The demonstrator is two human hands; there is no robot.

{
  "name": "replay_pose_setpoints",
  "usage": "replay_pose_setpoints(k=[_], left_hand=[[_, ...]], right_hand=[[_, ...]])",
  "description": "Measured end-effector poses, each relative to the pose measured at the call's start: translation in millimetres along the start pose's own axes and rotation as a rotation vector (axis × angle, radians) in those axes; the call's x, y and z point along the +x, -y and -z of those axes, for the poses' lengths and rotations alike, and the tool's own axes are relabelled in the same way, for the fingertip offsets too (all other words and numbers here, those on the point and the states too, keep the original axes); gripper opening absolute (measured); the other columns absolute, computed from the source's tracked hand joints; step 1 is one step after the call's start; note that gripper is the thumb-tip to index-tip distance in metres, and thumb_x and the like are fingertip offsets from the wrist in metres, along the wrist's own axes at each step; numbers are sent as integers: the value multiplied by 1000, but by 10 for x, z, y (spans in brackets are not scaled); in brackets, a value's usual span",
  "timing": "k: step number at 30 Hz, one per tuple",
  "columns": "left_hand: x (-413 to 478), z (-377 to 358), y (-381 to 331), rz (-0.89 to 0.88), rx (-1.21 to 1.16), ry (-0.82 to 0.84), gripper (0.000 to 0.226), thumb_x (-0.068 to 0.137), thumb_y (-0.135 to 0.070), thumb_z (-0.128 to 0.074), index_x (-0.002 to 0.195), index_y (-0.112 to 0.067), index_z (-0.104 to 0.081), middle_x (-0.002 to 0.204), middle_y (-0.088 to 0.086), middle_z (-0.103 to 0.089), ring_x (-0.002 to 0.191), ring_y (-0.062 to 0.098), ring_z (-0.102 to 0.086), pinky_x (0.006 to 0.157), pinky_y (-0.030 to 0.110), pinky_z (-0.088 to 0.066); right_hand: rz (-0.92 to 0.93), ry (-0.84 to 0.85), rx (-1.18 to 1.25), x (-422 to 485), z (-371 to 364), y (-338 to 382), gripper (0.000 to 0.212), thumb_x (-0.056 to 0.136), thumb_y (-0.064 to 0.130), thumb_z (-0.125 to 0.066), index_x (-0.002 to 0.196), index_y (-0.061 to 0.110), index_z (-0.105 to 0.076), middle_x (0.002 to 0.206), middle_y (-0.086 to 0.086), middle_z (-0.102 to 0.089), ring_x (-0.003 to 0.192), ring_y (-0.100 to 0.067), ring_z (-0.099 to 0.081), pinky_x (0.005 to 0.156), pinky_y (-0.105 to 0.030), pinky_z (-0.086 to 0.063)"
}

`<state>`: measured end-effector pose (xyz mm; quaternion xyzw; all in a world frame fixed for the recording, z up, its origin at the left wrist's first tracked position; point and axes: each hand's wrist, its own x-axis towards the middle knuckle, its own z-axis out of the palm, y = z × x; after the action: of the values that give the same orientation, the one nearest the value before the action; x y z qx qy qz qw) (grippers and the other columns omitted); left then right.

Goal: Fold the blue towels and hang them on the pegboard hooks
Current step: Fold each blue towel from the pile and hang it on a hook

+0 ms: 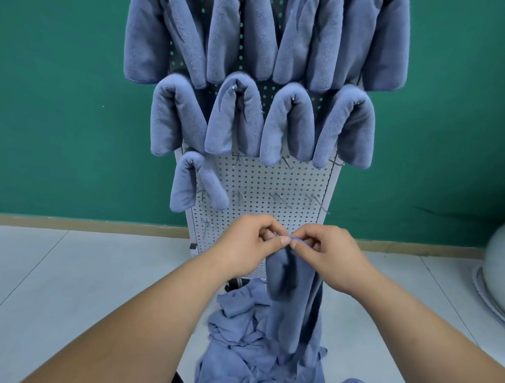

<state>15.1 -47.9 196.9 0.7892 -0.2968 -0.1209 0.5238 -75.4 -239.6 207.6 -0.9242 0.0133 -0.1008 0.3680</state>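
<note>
Green matte wall behind, pale tiled floor (59,282) below, white perforated metal pegboard (261,180) standing upright at centre. Upper rows full of hung folded blue fleecy towels (288,125), plush and rounded over the hooks; 1 more at the left of the next row (189,184). Bare thin wire hooks (319,202) to its right.

Left hand (247,245) and right hand (327,253) both closed in fingertip pinches on the top edge of a soft blue microfibre towel (292,292), hanging limp in a narrow drape just in front of the pegboard base. Below it, a crumpled pile of thinner-looking blue towels (249,340) on the floor.

Risks: pinch is small, so the edge could slip out; the hanging tail may snag the pile and drag it; an uneven fold would likely slide off a thin hook.
</note>
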Motion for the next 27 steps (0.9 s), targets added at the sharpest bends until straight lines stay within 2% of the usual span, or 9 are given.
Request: replay_pose_setpoints(k=[3, 6, 9, 14, 19, 21, 24, 25, 27], left_hand=[[-10, 45, -13, -20, 170, -17, 10, 95, -31, -78, 85, -29, -75, 69, -9, -63, 60, 6, -51, 63, 25, -46], [-28, 131, -63, -44, 386, -22, 11, 96, -40, -74, 85, -37, -72, 72, -10, -68, 65, 8, -59, 64, 31, -52], [-15, 279, -60, -60, 555, -115, 13, 96, -47, -71, 89, -36, -72, 76, -12, -68, 77, 10, -63, 70, 35, -54], [5, 601, 89, 11, 684, -275, 15, 98, -46, -68, 89, -34, -69, 77, -15, -68, 82, 12, -63, 69, 34, -55], [28, 786, 240, 177, 828, -371, 19, 100, -47, -63, 87, -33, -63, 87, -9, -69, 76, 21, -65, 65, 35, -52], [37, 733, 204, 207, 899, -357, 19, 101, -45, -61, 90, -31, -65, 90, -5, -69, 82, 23, -64, 64, 34, -48], [30, 568, 140, 172, 843, -329, 13, 100, -46, -63, 99, -33, -66, 93, -5, -69, 91, 24, -64, 71, 36, -51], [17, 504, 118, 145, 773, -301, 11, 99, -46, -65, 105, -36, -66, 90, -6, -69, 89, 21, -64, 73, 37, -54], [-18, 346, 46, 78, 584, -175, 23, 98, -42, -70, 120, -40, -66, 83, -6, -68, 80, 15, -65, 75, 37, -57]], right_hand=[[-27, 24, -4, -11, 37, -20, 12, 95, 37, -75, 84, 31, -76, 66, 18, -65, 59, -1, -53, 56, -14, -38], [-60, 104, 8, -14, 124, -78, 15, 93, 41, -77, 84, 31, -75, 70, 10, -67, 59, -3, -51, 62, -24, -44], [-91, 169, 38, -20, 268, -148, 16, 95, 38, -76, 84, 27, -75, 68, 10, -67, 62, -6, -54, 68, -30, -47], [-157, 151, 60, -104, 598, -354, 17, 95, 35, -78, 84, 23, -76, 69, 11, -68, 65, -8, -56, 71, -31, -47], [-228, 98, -185, -162, 837, -601, 18, 96, 40, -75, 82, 29, -75, 74, 8, -73, 65, -11, -59, 72, -35, -54], [-244, 89, -300, -167, 830, -627, 18, 98, 39, -72, 82, 31, -72, 73, 6, -73, 68, -16, -63, 72, -35, -55], [-183, 64, -389, -151, 691, -524, 18, 101, 35, -67, 83, 33, -67, 72, 4, -70, 74, -19, -64, 68, -34, -51], [-152, 53, -362, -146, 636, -463, 17, 101, 34, -67, 84, 32, -68, 72, 5, -70, 74, -18, -64, 68, -32, -49], [-89, 32, -273, -139, 542, -327, 14, 100, 34, -68, 87, 30, -70, 73, 9, -70, 73, -15, -63, 68, -26, -48]])
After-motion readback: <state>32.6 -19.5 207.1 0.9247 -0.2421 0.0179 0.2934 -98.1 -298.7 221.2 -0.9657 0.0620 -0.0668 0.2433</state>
